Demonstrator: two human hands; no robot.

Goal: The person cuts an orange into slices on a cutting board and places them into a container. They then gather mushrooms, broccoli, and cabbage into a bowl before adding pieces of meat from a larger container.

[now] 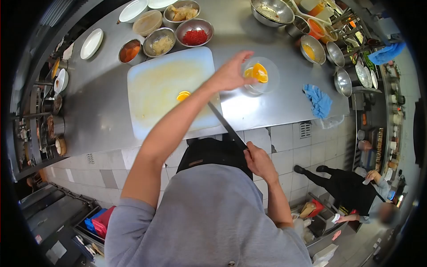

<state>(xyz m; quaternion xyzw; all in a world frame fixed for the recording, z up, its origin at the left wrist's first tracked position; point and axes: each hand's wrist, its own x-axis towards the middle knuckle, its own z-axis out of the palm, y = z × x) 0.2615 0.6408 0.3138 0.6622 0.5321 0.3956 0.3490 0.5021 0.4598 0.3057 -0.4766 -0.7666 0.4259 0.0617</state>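
My left hand reaches across the board to a round clear plastic container, fingers and thumb spread apart at its rim. Orange wedges sit in the container, close to my thumb; no wedge is clearly gripped. In my right hand, near the counter's front edge, is the handle of a long knife, its blade pointing up-left over the white cutting board. A cut piece of orange lies on the board, partly hidden by my left forearm.
Metal bowls with red shreds and pale chopped food stand behind the board. A blue cloth lies to the right, near several more bowls. Another person stands on the floor at lower right.
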